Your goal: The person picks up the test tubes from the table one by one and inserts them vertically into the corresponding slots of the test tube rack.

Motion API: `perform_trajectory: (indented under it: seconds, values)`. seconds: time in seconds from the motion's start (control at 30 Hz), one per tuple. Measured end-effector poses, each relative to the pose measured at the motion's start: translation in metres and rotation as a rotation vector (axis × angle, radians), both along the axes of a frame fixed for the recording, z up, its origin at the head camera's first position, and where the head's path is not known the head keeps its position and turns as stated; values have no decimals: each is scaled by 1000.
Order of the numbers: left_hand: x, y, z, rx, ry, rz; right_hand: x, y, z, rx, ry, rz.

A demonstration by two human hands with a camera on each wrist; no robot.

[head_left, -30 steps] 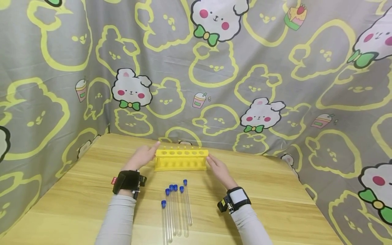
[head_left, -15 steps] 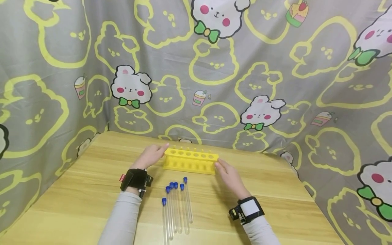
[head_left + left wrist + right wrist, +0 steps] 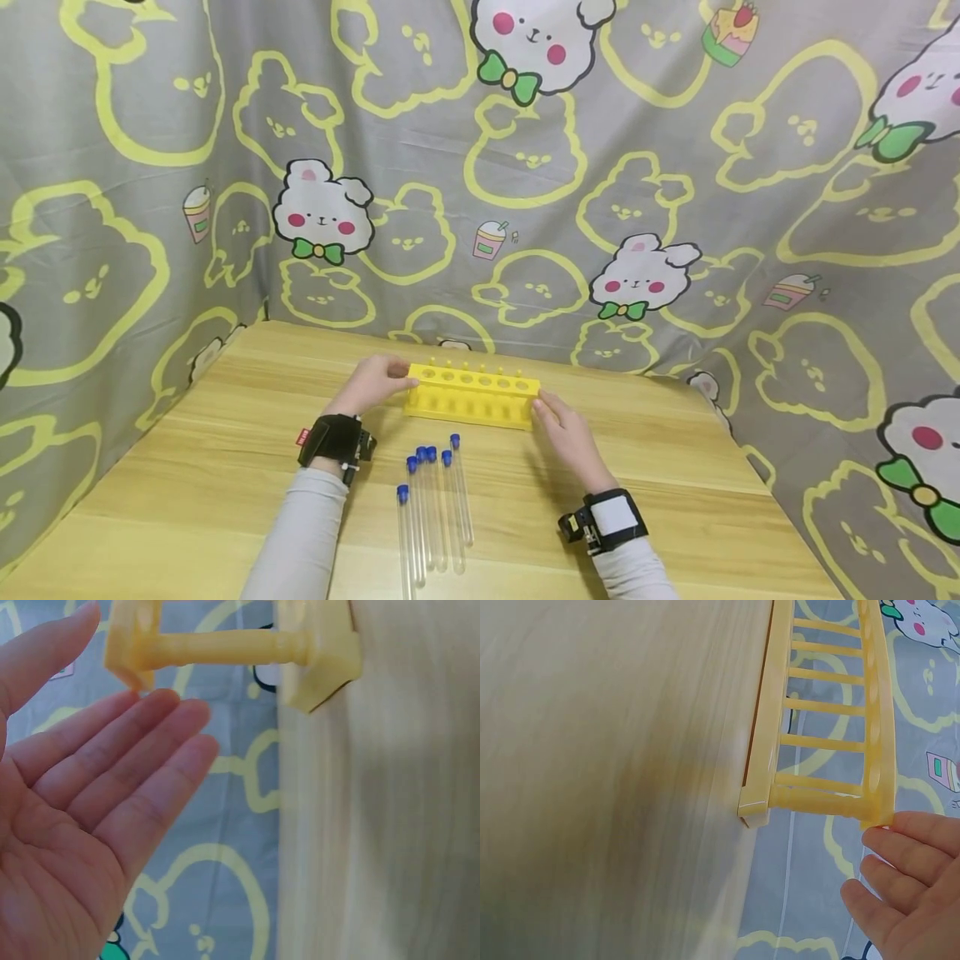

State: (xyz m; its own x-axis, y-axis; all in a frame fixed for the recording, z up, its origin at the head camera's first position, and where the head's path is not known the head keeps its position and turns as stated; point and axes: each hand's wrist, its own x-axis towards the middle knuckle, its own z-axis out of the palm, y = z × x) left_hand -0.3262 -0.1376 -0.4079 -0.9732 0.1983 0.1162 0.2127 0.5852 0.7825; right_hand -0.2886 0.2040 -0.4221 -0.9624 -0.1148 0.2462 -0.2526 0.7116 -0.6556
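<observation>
A yellow test-tube rack (image 3: 472, 397) stands on the wooden table (image 3: 225, 467) near the back. My left hand (image 3: 377, 382) lies at its left end with straight fingers; in the left wrist view the fingertips (image 3: 161, 701) touch the rack's (image 3: 225, 646) end frame. My right hand (image 3: 564, 425) is at the right end, and its fingertips (image 3: 896, 832) touch the rack's (image 3: 829, 712) top corner. Neither hand curls round anything. Several clear test tubes with blue caps (image 3: 433, 504) lie side by side between my forearms.
A grey cloth printed with yellow outlines and white rabbits (image 3: 525, 208) hangs behind the table and along both sides. The table's right edge (image 3: 757, 483) lies close to the cloth. Both wrists wear strapped cameras.
The rack has slid to the right across the table and turned slightly. Both hands moved with it, one at each end. The tubes have not moved.
</observation>
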Motion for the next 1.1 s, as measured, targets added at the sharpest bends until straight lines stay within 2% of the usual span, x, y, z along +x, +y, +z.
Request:
perform_trajectory:
  seconds: [0.17,0.37,0.43,0.53,0.6,0.67,0.73,0.87,1.1]
  values:
    - [-6,2,-9,32,13,7,0,1,-1,0,0,-1]
    - [-8,3,-16,56,20,21,1,1,0,-6,1,-10]
    - [-8,3,-16,59,17,23,4,-2,4,-22,39,-29]
    - [-7,1,-15,65,14,26,10,-13,14,-33,143,-41]
    - [-7,0,-14,69,14,27,14,-24,22,-16,204,-28]
    - [-7,-1,-14,72,15,28,17,-35,29,26,213,7]
    - [-7,-1,-14,67,20,23,21,-46,34,80,177,48]
    - [-7,-1,-14,69,18,17,25,-66,37,172,44,125]
    - [-7,0,-14,76,8,11,22,-91,23,239,-136,219]
